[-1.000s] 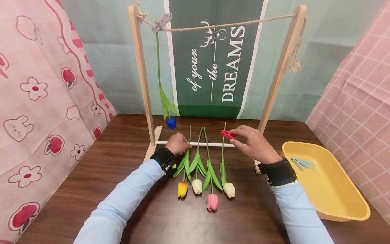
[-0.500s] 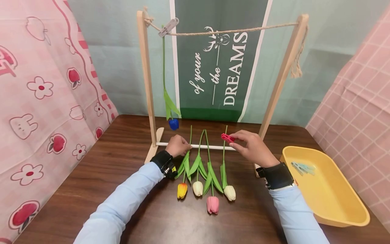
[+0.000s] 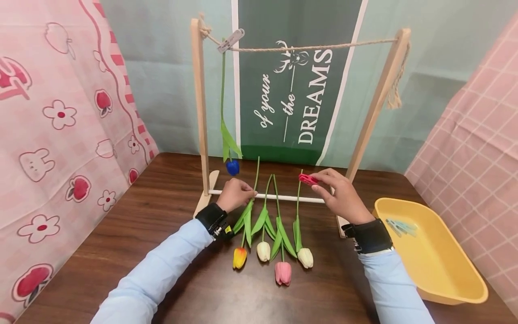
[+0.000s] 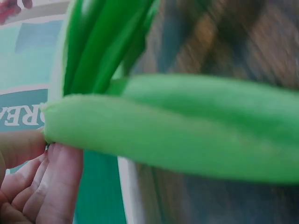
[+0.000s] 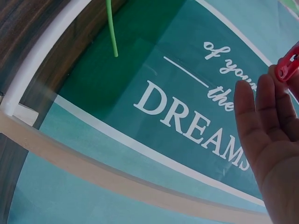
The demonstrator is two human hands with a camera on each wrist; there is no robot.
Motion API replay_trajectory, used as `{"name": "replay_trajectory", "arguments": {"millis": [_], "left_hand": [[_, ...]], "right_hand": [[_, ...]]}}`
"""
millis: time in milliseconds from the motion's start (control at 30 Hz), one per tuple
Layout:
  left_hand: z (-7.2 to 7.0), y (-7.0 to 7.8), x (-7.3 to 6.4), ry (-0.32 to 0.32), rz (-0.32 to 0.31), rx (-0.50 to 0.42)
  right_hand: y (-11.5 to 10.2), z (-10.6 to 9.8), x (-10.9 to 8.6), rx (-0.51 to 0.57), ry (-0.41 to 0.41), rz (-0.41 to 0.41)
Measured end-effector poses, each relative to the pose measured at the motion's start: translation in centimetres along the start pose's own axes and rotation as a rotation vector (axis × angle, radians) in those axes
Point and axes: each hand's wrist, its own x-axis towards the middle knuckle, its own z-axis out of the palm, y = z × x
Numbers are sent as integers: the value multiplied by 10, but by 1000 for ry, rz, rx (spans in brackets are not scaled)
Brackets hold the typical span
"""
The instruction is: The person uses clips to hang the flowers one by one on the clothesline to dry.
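Note:
In the head view, my left hand (image 3: 235, 194) pinches the stem of a yellow-orange tulip (image 3: 239, 258) between thumb and fingers, just above its leaves. The left wrist view has a green leaf (image 4: 163, 130) close up beside the fingertips. My right hand (image 3: 341, 195) holds a red clothespin (image 3: 308, 179) between thumb and fingers, above the stem of a white tulip (image 3: 305, 258). Between the hands lie another white tulip (image 3: 263, 251) and a pink tulip (image 3: 283, 273). A blue tulip (image 3: 232, 168) hangs head down from the rope (image 3: 307, 47), clipped by a grey clothespin (image 3: 230, 41).
The rope runs between two wooden posts (image 3: 199, 103), joined low down by a white rod (image 3: 283, 197). At the right, a yellow basin (image 3: 441, 252) contains several light blue clothespins (image 3: 400, 227). Patterned cloths hang at both sides and behind.
The yellow-orange tulip's stem tip has risen relative to the other stems, and its bloom has shifted slightly left. The right hand has moved slightly rightward with the red clothespin. The head view has tilted up.

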Motion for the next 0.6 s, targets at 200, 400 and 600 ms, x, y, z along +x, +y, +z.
{"name": "replay_trajectory", "arguments": {"millis": [200, 400, 600], "left_hand": [[-5, 12, -8, 15, 74, -23], [-10, 31, -20, 18, 119, -41], [-20, 48, -33, 48, 200, -24]], "right_hand": [[-5, -5, 4, -19, -2, -6], [-13, -14, 11, -37, -19, -12], [-26, -26, 23, -67, -46, -32]]}}
